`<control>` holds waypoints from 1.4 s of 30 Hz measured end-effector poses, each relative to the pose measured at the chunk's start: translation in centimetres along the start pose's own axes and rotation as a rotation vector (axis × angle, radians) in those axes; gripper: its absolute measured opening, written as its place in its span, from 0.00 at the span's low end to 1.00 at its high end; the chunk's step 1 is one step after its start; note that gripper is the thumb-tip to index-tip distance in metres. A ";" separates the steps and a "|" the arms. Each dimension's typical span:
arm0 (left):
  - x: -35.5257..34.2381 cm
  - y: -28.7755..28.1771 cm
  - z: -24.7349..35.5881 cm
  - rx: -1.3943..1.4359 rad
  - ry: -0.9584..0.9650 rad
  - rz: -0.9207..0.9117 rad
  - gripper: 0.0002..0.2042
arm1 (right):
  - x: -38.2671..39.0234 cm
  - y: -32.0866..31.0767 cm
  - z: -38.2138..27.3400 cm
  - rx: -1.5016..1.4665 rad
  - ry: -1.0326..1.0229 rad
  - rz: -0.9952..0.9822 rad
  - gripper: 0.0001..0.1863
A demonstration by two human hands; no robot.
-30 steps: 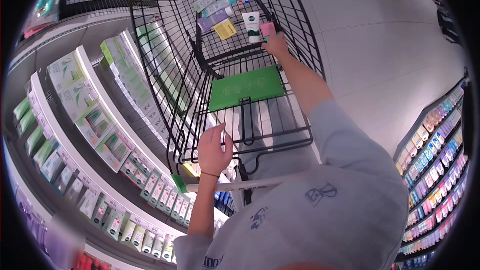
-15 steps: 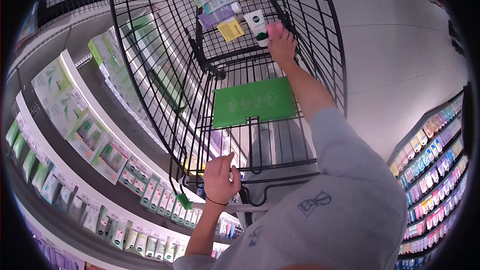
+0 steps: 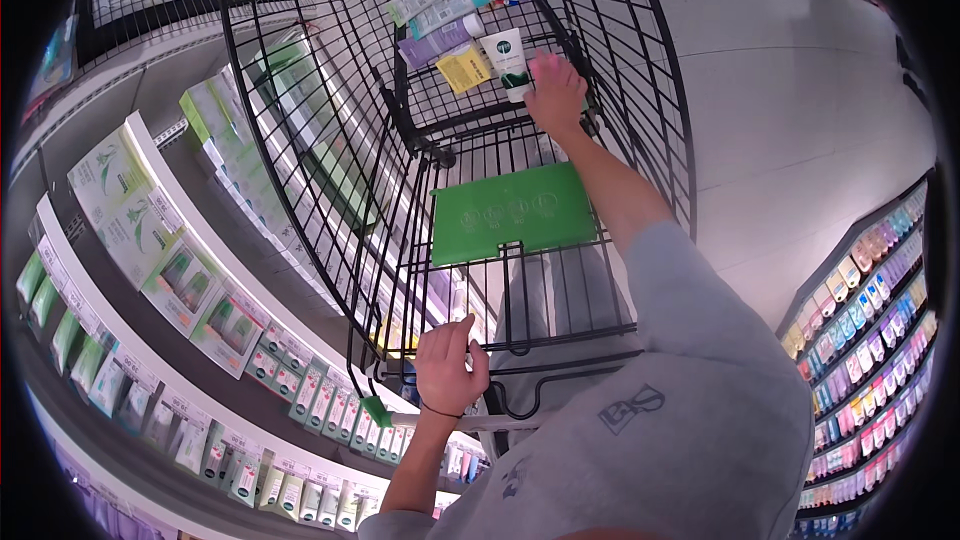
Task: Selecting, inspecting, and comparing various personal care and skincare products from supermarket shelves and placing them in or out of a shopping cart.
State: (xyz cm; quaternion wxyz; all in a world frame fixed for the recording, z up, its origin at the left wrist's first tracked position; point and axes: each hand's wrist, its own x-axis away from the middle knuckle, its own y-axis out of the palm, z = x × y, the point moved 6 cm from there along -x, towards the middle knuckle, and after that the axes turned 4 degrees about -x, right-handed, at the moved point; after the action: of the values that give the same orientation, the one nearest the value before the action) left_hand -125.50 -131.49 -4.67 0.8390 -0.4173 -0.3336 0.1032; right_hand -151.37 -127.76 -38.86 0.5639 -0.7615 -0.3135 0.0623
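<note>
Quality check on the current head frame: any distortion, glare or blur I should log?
Head view: shelf edges at left bow into arcs, and the picture's corners go black; head view: the floor carries a soft, pale sheen; head view: the pink item at the right hand looks soft-edged, while the white tube beside it is fairly clear.

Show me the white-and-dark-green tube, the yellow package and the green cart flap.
White-and-dark-green tube [image 3: 508, 64]: head view, middle of its front.
Yellow package [image 3: 463, 70]: head view, its upward face.
Green cart flap [image 3: 515, 225]: head view, middle of its flat face.
</note>
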 end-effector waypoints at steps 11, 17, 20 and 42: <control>0.0 0.4 0.0 -0.009 -0.005 -0.027 0.17 | -14.5 0.0 -11.6 0.098 -0.670 0.087 0.39; 0.0 -0.1 -0.2 0.019 -0.046 -0.032 0.18 | -17.9 2.2 -13.7 0.273 -0.570 -0.237 0.43; -0.4 -0.2 0.3 0.031 -0.038 -0.020 0.18 | -18.1 3.2 -12.5 0.273 -0.588 -0.125 0.44; 0.7 0.4 -0.1 0.054 -0.082 0.115 0.16 | -2.4 -5.7 -14.7 -2.142 0.354 -1.168 0.34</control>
State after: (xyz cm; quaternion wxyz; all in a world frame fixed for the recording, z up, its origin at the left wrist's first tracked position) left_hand -124.82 -130.98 -4.67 0.8283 -0.4082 -0.3405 0.1772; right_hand -149.04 -140.17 -29.10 -0.3667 -0.5832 -0.4191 -0.5914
